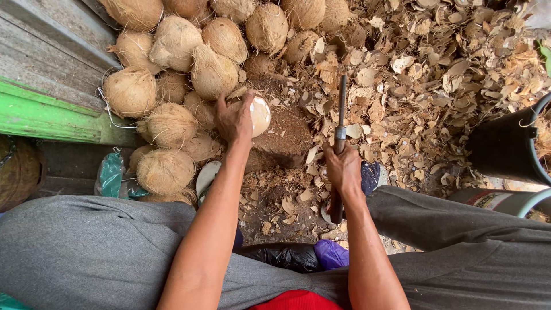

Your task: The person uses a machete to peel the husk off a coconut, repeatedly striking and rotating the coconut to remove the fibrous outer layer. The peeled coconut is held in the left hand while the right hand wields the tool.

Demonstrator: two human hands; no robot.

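**Two hands, a coconut and a long knife**

The left hand point(233, 119) is closed over a peeled coconut point(259, 115). The fingers wrap its top and left side, and the pale, smooth part shows on the right. The coconut sits on a brown stump point(287, 129) covered in fuzzy bits. The stump is in the middle of the ground, just in front of the person's knees.

The right hand point(343, 169) is closed tight around the handle of a long knife point(341, 123). The blade points up and away from the person, and it stands just to the right of the stump. The knife and the coconut are near each other but not touching. The blade looks thin from here, so its edge is hard to see.

A big pile of hairy brown coconuts point(172, 74) lies to the left and behind the stump. Some of them touch the peeled one's side of the stump. A green board point(40, 115) runs along the far left, with a grey sheet above it.

Dry husk chips point(436, 74) cover the ground to the right. A black bucket point(505, 146) stands at the right edge. A white bowl point(205, 177) peeks out by the left arm. The person's grey trousers point(86, 252) fill the bottom. A black bag point(281, 256) and a purple bag point(331, 254) lie between the legs.
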